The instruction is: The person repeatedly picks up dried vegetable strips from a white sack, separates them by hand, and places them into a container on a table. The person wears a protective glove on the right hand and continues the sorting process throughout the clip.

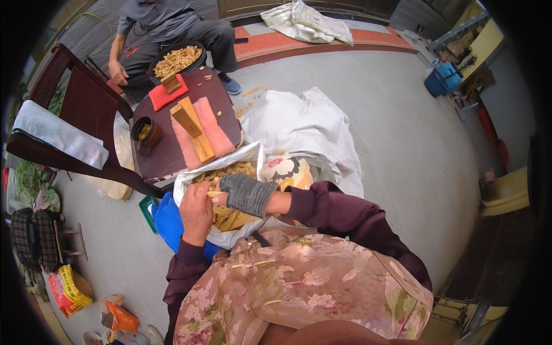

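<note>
My bare left hand and my right hand, in a grey knit fingerless glove, meet over an open white woven sack. Between their fingertips is a small pale-yellow dried piece; its exact kind is unclear. Similar yellow-brown pieces fill the sack, partly hidden by my hands. A blue rubber glove lies beside my left wrist. Just beyond the sack, an L-shaped wooden block tool rests on a pink cloth upon a dark wooden chair seat.
A brown mug and a red cloth with a wooden block share the seat. Opposite sits a person with a black basin of pieces. White sacking and a floral cushion lie to the right.
</note>
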Available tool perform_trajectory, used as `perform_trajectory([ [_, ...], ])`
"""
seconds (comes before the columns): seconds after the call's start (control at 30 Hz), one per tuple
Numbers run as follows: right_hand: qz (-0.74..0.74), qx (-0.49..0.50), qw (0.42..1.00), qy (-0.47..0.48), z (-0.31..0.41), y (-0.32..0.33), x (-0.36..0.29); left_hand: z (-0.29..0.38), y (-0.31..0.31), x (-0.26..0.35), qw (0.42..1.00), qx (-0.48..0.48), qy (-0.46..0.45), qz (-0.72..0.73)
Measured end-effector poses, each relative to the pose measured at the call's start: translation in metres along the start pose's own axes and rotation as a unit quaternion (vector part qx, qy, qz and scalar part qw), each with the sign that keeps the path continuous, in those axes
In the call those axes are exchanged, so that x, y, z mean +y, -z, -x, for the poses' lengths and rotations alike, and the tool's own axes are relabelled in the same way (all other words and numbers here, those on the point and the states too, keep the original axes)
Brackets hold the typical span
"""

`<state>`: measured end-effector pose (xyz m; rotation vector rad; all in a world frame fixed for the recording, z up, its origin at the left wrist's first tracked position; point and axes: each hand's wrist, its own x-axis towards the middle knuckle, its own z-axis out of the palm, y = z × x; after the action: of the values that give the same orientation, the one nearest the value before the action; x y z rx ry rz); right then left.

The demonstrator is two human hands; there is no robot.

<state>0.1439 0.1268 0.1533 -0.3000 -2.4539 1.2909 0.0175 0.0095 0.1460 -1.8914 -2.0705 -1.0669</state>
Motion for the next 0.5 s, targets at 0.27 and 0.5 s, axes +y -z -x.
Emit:
perform_trajectory([
  [0.27,-0.119,0.02,0.992,0.024,-0.009,-0.025,-0.013,0.002,-0.011,-0.005,0.969,0.061,0.072,0.228],
  [0.5,0.028,-0.01,0.999,-0.015,-0.014,-0.02,-0.031,0.005,-0.021,-0.062,0.981,0.082,-0.152,0.084],
])
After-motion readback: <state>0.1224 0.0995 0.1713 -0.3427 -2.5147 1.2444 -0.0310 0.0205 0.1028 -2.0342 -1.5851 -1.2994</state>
